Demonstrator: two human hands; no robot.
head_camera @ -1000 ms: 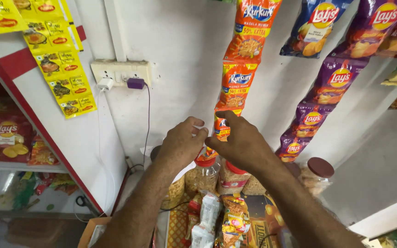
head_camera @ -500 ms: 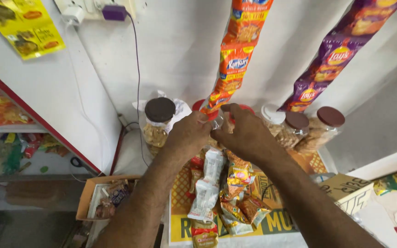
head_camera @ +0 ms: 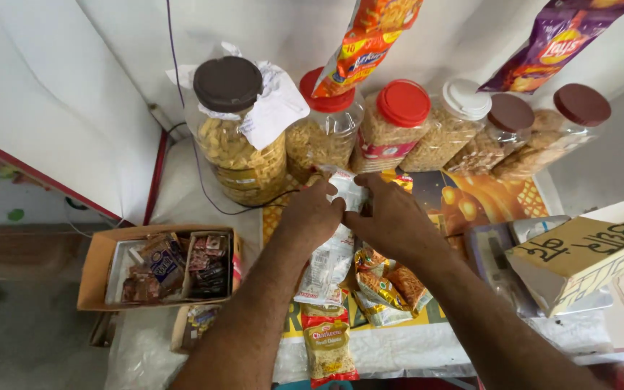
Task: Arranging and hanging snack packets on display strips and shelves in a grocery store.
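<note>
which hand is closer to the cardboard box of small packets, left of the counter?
Left. The left hand is just right of the cardboard box, across a short gap; the right hand lies farther right, beyond the left hand, both touching the white packet.

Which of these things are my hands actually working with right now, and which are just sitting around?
In hand:
left hand and right hand, both on the strip of clear snack packets

Lying about:
brown-lidded jar
red-lidded jar
cardboard box of sweets
orange snack packets
hanging chip bags
</note>
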